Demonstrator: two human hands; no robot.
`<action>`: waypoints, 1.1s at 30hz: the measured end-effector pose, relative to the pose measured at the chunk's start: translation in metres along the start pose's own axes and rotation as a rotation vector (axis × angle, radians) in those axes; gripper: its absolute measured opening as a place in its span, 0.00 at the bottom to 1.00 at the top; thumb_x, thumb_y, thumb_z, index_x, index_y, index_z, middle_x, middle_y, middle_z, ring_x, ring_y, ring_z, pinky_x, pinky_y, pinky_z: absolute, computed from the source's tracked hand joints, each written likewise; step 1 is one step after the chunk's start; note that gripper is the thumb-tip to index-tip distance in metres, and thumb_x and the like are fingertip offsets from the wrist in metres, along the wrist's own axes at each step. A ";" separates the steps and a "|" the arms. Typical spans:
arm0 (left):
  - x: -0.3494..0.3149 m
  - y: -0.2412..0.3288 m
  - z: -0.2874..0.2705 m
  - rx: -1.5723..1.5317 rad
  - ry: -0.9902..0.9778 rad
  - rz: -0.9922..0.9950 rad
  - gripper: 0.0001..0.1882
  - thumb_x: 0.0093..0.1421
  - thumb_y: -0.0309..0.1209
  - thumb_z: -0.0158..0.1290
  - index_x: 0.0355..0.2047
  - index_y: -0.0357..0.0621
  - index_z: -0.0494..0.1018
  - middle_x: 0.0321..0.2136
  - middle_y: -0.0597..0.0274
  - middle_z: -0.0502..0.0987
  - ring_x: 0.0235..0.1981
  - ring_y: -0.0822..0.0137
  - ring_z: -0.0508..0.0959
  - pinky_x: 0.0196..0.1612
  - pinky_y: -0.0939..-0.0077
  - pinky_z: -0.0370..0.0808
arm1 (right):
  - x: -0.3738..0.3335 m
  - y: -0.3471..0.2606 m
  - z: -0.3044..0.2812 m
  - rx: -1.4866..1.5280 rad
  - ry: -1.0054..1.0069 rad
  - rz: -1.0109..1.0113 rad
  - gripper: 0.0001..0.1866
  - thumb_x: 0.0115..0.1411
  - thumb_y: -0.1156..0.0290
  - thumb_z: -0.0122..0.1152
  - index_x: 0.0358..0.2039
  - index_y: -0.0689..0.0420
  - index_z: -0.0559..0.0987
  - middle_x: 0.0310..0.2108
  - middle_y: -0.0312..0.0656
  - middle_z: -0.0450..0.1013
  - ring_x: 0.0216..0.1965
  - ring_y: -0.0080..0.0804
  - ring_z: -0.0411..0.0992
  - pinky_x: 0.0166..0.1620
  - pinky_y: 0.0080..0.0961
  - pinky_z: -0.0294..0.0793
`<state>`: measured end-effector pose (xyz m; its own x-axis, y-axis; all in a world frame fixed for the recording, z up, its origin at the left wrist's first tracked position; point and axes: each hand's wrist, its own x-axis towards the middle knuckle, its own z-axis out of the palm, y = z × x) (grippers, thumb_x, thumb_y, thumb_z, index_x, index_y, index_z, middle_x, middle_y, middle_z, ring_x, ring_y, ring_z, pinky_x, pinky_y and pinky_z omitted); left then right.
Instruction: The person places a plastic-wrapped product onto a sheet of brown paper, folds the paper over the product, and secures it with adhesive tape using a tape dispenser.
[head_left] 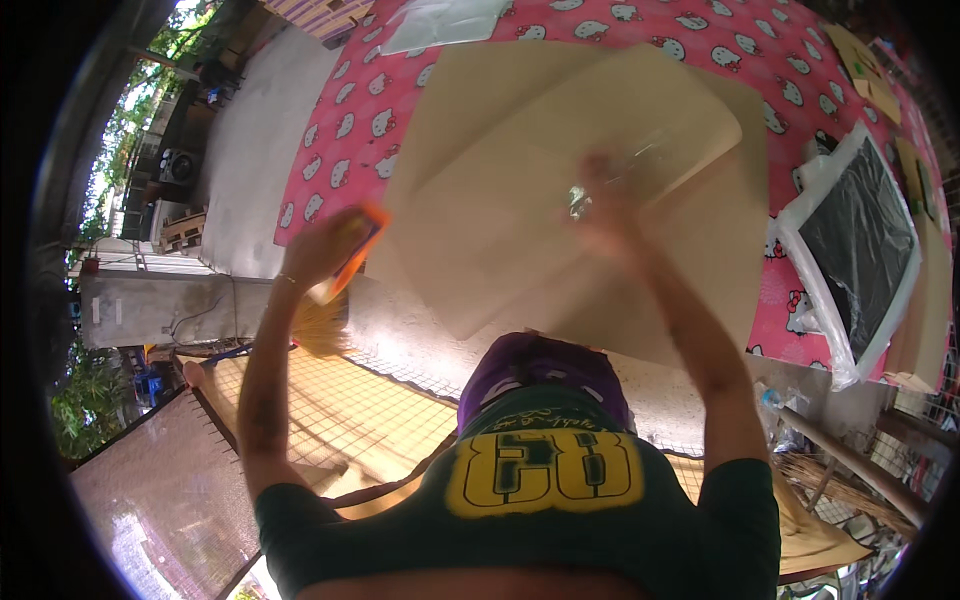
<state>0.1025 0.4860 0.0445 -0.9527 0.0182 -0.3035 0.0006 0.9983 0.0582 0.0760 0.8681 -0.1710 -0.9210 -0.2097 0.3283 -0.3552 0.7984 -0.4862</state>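
Leftward, the left hand (325,250) is closed around an orange-handled brush (345,265) at the edge of tan paper sheets (520,200). Centre frame, the blurred right hand (605,205) presses the sheets; its grip is unclear. Brushing seems barely begun.

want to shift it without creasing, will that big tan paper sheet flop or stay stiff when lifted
The big tan paper sheet will probably flop: it looks thin and wide, overhanging the pink patterned tablecloth. Likely light, so it may slide under the right hand.
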 end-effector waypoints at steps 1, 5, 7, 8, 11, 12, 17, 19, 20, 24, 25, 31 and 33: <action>-0.001 0.011 0.007 -0.160 0.161 0.027 0.23 0.62 0.48 0.52 0.54 0.52 0.73 0.35 0.52 0.81 0.33 0.60 0.82 0.38 0.65 0.76 | -0.017 -0.057 0.019 0.168 -0.152 -0.053 0.43 0.56 0.51 0.59 0.63 0.68 0.57 0.63 0.59 0.56 0.65 0.54 0.55 0.66 0.53 0.49; 0.036 0.084 0.037 -0.694 0.362 0.398 0.23 0.65 0.40 0.51 0.59 0.51 0.69 0.41 0.45 0.80 0.39 0.60 0.83 0.41 0.70 0.76 | -0.082 -0.162 0.081 0.128 -0.231 -0.581 0.33 0.60 0.52 0.55 0.59 0.61 0.67 0.60 0.52 0.63 0.65 0.43 0.58 0.68 0.49 0.47; 0.046 0.095 0.065 -0.776 0.476 0.613 0.23 0.65 0.39 0.51 0.59 0.47 0.69 0.45 0.44 0.79 0.41 0.61 0.81 0.45 0.72 0.75 | -0.082 -0.170 0.057 0.355 -0.492 -0.698 0.28 0.60 0.57 0.58 0.56 0.59 0.69 0.56 0.46 0.68 0.59 0.41 0.64 0.66 0.48 0.53; 0.038 0.109 0.067 -0.821 0.314 0.499 0.23 0.65 0.37 0.50 0.59 0.44 0.68 0.46 0.44 0.78 0.44 0.63 0.80 0.48 0.74 0.73 | -0.090 -0.156 0.056 0.428 -0.417 -0.530 0.27 0.59 0.58 0.59 0.55 0.58 0.69 0.55 0.47 0.68 0.58 0.43 0.66 0.65 0.46 0.55; 0.012 0.090 0.112 -0.995 0.385 0.660 0.24 0.67 0.32 0.44 0.60 0.31 0.64 0.49 0.41 0.75 0.48 0.58 0.77 0.51 0.68 0.72 | -0.103 -0.129 0.050 0.616 -0.042 0.255 0.26 0.57 0.65 0.64 0.54 0.59 0.69 0.52 0.50 0.68 0.55 0.46 0.67 0.60 0.41 0.61; 0.006 0.080 0.136 -0.997 0.444 0.697 0.24 0.66 0.30 0.43 0.59 0.27 0.64 0.47 0.38 0.76 0.49 0.56 0.77 0.52 0.66 0.71 | -0.099 -0.126 0.038 0.639 0.195 0.750 0.27 0.56 0.67 0.64 0.55 0.60 0.68 0.52 0.52 0.67 0.55 0.48 0.66 0.59 0.40 0.63; 0.032 0.106 0.161 -0.945 0.485 0.896 0.25 0.64 0.30 0.45 0.58 0.24 0.64 0.41 0.37 0.77 0.41 0.49 0.81 0.41 0.65 0.76 | -0.090 -0.121 0.057 0.389 0.474 0.816 0.43 0.57 0.58 0.62 0.66 0.61 0.53 0.57 0.60 0.61 0.60 0.55 0.59 0.60 0.44 0.57; 0.069 0.159 0.154 -0.880 0.591 1.033 0.25 0.64 0.30 0.45 0.58 0.25 0.64 0.42 0.38 0.77 0.39 0.49 0.81 0.38 0.66 0.77 | -0.095 -0.121 0.073 0.306 0.447 0.823 0.51 0.56 0.50 0.62 0.69 0.63 0.46 0.58 0.61 0.60 0.59 0.58 0.58 0.61 0.47 0.53; 0.090 0.193 0.151 -0.908 0.632 1.079 0.25 0.64 0.29 0.45 0.59 0.28 0.64 0.43 0.40 0.78 0.38 0.49 0.80 0.38 0.65 0.77 | -0.095 -0.122 0.074 0.301 0.442 0.837 0.51 0.56 0.50 0.62 0.69 0.63 0.47 0.58 0.61 0.60 0.58 0.58 0.59 0.60 0.47 0.54; 0.165 0.324 0.121 -1.049 0.469 1.105 0.24 0.68 0.32 0.41 0.61 0.33 0.64 0.53 0.41 0.73 0.51 0.49 0.77 0.51 0.66 0.73 | -0.090 -0.135 0.065 0.291 0.391 0.879 0.51 0.55 0.49 0.62 0.69 0.62 0.47 0.58 0.60 0.60 0.56 0.56 0.61 0.59 0.46 0.55; 0.182 0.346 0.114 -1.057 0.450 1.086 0.23 0.67 0.32 0.42 0.60 0.35 0.64 0.53 0.41 0.74 0.50 0.50 0.77 0.51 0.67 0.73 | -0.090 -0.136 0.063 0.288 0.367 0.874 0.51 0.56 0.49 0.61 0.69 0.62 0.47 0.58 0.60 0.60 0.56 0.55 0.61 0.59 0.46 0.56; 0.228 0.386 0.095 -0.925 0.340 0.958 0.24 0.65 0.30 0.42 0.61 0.36 0.64 0.46 0.40 0.76 0.40 0.51 0.80 0.43 0.65 0.75 | -0.084 -0.138 0.063 0.251 0.430 0.802 0.51 0.55 0.48 0.61 0.69 0.63 0.49 0.61 0.57 0.58 0.58 0.54 0.60 0.60 0.45 0.56; 0.215 0.368 0.101 -1.083 0.388 1.048 0.25 0.65 0.30 0.41 0.62 0.37 0.63 0.50 0.41 0.75 0.46 0.53 0.79 0.47 0.65 0.74 | -0.085 -0.136 0.064 0.239 0.429 0.819 0.50 0.55 0.48 0.61 0.69 0.63 0.49 0.62 0.57 0.57 0.58 0.54 0.60 0.60 0.45 0.56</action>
<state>-0.0718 0.8631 -0.0953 -0.6846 0.4714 0.5560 0.6430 0.0313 0.7652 0.1926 0.7410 -0.1850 -0.7775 0.6262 0.0583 0.3072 0.4591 -0.8336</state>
